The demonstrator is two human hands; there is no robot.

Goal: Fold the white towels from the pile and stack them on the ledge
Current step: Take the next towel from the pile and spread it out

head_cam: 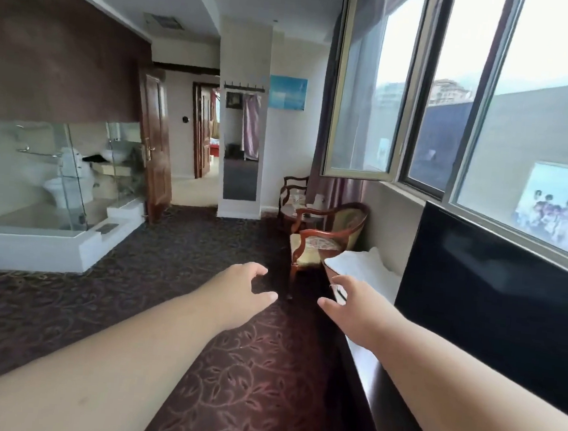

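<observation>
A pile of white towels point(368, 268) lies at the far end of a dark wooden ledge point(365, 368) under the window on the right. Both my arms reach forward over the carpet. My left hand point(241, 292) hovers empty, fingers loosely curved, left of the ledge. My right hand point(348, 303) is also empty with relaxed, spread fingers, held just in front of the towel pile and above the ledge's near edge. Neither hand touches a towel.
A black flat screen point(494, 283) leans against the wall on the ledge, right of my right arm. Two wooden armchairs point(325, 239) stand beyond the ledge. Patterned dark carpet point(184, 262) spreads ahead; a glass-walled bathroom point(51, 176) is at the left.
</observation>
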